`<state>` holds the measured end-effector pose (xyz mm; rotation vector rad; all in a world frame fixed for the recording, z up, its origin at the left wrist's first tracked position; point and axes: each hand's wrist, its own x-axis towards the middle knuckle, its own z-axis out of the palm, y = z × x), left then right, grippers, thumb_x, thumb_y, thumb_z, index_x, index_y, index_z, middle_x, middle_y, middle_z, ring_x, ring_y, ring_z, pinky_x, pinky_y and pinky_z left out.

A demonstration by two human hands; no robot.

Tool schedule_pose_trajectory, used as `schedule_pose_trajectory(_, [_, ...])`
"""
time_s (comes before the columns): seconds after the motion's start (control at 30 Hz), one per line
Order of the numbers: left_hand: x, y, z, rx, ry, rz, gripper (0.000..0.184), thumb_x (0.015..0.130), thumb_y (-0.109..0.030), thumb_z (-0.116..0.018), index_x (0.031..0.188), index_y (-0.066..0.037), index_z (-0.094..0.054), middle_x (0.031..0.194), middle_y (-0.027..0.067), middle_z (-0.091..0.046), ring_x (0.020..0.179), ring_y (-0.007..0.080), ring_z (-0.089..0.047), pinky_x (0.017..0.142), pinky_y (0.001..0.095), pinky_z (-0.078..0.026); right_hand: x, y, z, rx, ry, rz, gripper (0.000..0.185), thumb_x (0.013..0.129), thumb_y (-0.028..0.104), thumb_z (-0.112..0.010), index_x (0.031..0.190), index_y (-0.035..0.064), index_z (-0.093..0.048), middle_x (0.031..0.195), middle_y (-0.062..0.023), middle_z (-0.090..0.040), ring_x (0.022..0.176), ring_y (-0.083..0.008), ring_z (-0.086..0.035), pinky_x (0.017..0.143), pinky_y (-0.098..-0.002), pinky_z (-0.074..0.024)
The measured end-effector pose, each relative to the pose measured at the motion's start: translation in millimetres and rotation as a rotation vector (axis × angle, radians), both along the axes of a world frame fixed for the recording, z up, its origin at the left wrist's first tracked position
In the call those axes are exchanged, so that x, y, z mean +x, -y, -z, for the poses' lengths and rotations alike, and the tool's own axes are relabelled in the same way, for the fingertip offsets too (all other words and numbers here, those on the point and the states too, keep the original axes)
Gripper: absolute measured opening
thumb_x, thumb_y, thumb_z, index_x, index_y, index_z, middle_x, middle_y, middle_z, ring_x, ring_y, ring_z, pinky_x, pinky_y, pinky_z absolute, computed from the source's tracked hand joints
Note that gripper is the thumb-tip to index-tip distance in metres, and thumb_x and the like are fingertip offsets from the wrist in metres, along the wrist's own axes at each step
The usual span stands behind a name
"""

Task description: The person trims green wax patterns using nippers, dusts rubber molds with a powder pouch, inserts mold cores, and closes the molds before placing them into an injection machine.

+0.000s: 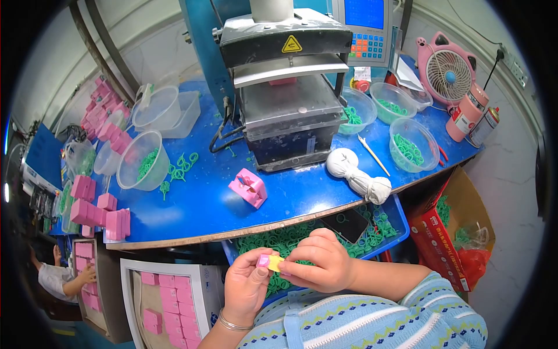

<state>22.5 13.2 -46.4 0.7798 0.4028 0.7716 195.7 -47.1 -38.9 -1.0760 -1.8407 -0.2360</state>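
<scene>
Both hands are together in front of the body, over a blue tray [401,218] full of green looped pieces. Between the fingertips of my left hand [243,288] is a small pink and yellow piece [271,262]. My right hand [323,262] pinches the yellow side of that same piece. On the blue table [203,209], beyond the hands, lies a pink block [249,187] with a slot in its upper face. A dark phone [347,225] rests on the green pieces, just behind my right hand.
A press machine [290,104] stands at the table's centre back. Clear bowls [414,145] with green pieces, a white wrapped bundle [359,177] and a pink fan [446,72] are to the right. Pink blocks [88,213] and a box of blocks [131,291] are left. Another person's hand [87,274] reaches in far left.
</scene>
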Motion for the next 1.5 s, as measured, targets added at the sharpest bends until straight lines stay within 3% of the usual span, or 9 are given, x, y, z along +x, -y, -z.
schedule_pose_trajectory(0.43, [-0.2,5.3,-7.4,0.186,-0.246,-0.001,0.033,0.083,-0.002,-0.061,0.114,0.006,-0.053,0.106,0.0148,-0.061,0.095,0.0194,-0.06,0.088,0.0307,-0.047,2.8,4.2,-0.1,-0.026,0.06,0.004,0.029,0.07,0.014,-0.066,0.098,0.0089,-0.063,0.089,-0.0014,-0.055,0.08,-0.0157,-0.054,0.072,-0.0309,-0.0388])
schedule_pose_trajectory(0.63, [-3.0,1.6,-7.6,0.189,-0.143,0.064,0.033,0.086,-0.006,-0.059,0.116,0.006,-0.051,0.106,0.0127,-0.06,0.097,0.018,-0.058,0.088,0.0308,-0.046,3.5,0.4,-1.9,-0.078,-0.043,-0.063,0.045,0.065,0.019,-0.077,0.106,0.009,-0.062,0.103,-0.0062,-0.054,0.088,-0.02,-0.053,0.074,-0.0334,-0.0394])
schedule_pose_trajectory(0.7, [-4.2,2.6,-9.7,0.086,-0.132,0.106,0.033,0.085,-0.009,-0.06,0.113,0.007,-0.052,0.102,0.0138,-0.06,0.093,0.0197,-0.059,0.085,0.031,-0.047,3.1,-0.6,-10.8,-0.315,-0.294,-0.124,0.055,0.067,0.021,-0.077,0.115,0.0043,-0.056,0.113,-0.0118,-0.052,0.1,-0.0269,-0.052,0.084,-0.0387,-0.0399])
schedule_pose_trajectory(0.73, [-4.7,3.0,-10.4,-0.016,-0.121,0.15,0.034,0.084,-0.012,-0.062,0.11,0.007,-0.054,0.099,0.015,-0.061,0.09,0.0213,-0.06,0.081,0.0312,-0.048,6.8,-3.6,-13.1,-0.394,-0.313,-0.231,0.064,0.068,0.02,-0.075,0.123,0.0035,-0.047,0.117,-0.0145,-0.05,0.111,-0.0314,-0.046,0.094,-0.042,-0.0348])
schedule_pose_trajectory(0.77, [-6.6,2.5,-6.9,-0.017,-0.121,0.15,0.034,0.084,-0.012,-0.062,0.11,0.007,-0.054,0.099,0.015,-0.061,0.09,0.0213,-0.06,0.081,0.0312,-0.048,7.8,-5.7,-12.4,-0.394,-0.313,-0.23,0.064,0.068,0.02,-0.075,0.123,0.0035,-0.047,0.117,-0.0145,-0.05,0.111,-0.0314,-0.046,0.094,-0.042,-0.0348])
schedule_pose_trajectory(0.83, [-11.2,0.1,4.2,-0.146,0.021,0.328,0.034,0.087,-0.011,-0.059,0.116,0.005,-0.05,0.107,0.013,-0.059,0.097,0.0198,-0.058,0.088,0.0317,-0.045,9.0,-10.9,-6.5,-0.446,-0.3,-0.471,0.061,0.068,0.016,-0.073,0.122,0.002,-0.048,0.117,-0.0151,-0.05,0.113,-0.0311,-0.045,0.096,-0.0418,-0.0341])
schedule_pose_trajectory(1.0, [-3.5,-0.2,5.9,-0.228,0.101,0.418,0.036,0.087,-0.017,-0.059,0.115,0.004,-0.05,0.103,0.0136,-0.059,0.097,0.0211,-0.057,0.087,0.0347,-0.046,6.4,-5.6,-7.8,-0.464,-0.445,-0.48,0.056,0.064,0.012,-0.073,0.116,0.0023,-0.051,0.11,-0.013,-0.054,0.107,-0.03,-0.049,0.092,-0.0399,-0.0377])
schedule_pose_trajectory(1.17, [-4.8,-4.4,7.8,-0.121,0.019,0.358,0.034,0.088,-0.015,-0.057,0.114,0.005,-0.05,0.103,0.0151,-0.059,0.096,0.0214,-0.058,0.087,0.0341,-0.047,5.8,-2.4,-19.9,-0.443,-0.212,-0.226,0.052,0.063,0.015,-0.073,0.111,0.0028,-0.055,0.099,-0.0121,-0.053,0.093,-0.0279,-0.052,0.08,-0.0385,-0.0406])
schedule_pose_trajectory(1.5, [-1.0,-2.1,4.6,-0.284,0.091,0.312,0.032,0.088,-0.009,-0.055,0.115,0.006,-0.05,0.108,0.0151,-0.058,0.097,0.0212,-0.058,0.087,0.0329,-0.046,4.6,-1.6,-23.2,-0.426,-0.159,-0.174,0.049,0.067,0.017,-0.072,0.11,0.0014,-0.055,0.1,-0.0119,-0.053,0.093,-0.0279,-0.052,0.082,-0.0388,-0.0407])
